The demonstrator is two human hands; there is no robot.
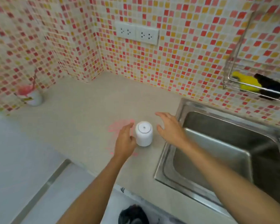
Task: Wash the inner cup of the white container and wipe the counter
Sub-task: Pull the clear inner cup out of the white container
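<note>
One white container (143, 134), left hand (125, 140) touching it, right hand (170, 129) just beside

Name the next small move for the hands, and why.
Probably close the left hand round the white container to steady it. The container stands upright on the counter with its lid on, the left hand is at its side, and the right hand is open beside it, apart.

Red-and-yellow mosaic tile walls (184, 62) meet in a corner, with 2 white sockets (137, 33).
</note>
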